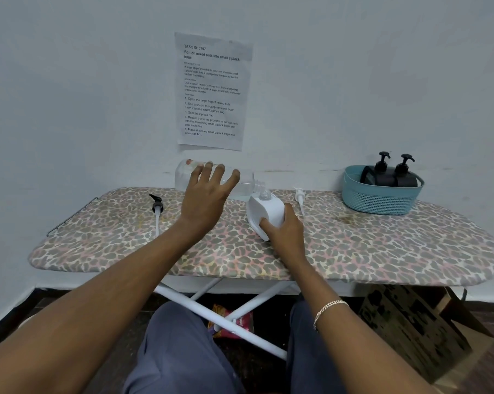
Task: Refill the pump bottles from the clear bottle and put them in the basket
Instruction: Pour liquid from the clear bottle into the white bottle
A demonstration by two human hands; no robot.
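My left hand [208, 194] grips the clear bottle [245, 180], tipped on its side with its open neck just above the mouth of the white pump bottle [264, 209]. My right hand [285, 231] grips that white bottle low on its body; it leans toward the clear bottle on the leopard-print board [382, 251]. Its white pump head [299, 196] lies just to the right. A black pump head [157, 207] with a white tube lies to the left. Two black pump bottles [390, 173] stand in the teal basket [382, 199] at the back right.
The board stands against a pale wall with a printed sheet [211, 92] taped above it. White crossed legs [225, 317], a red packet [234, 322] and a cardboard box [419, 328] are beneath the board.
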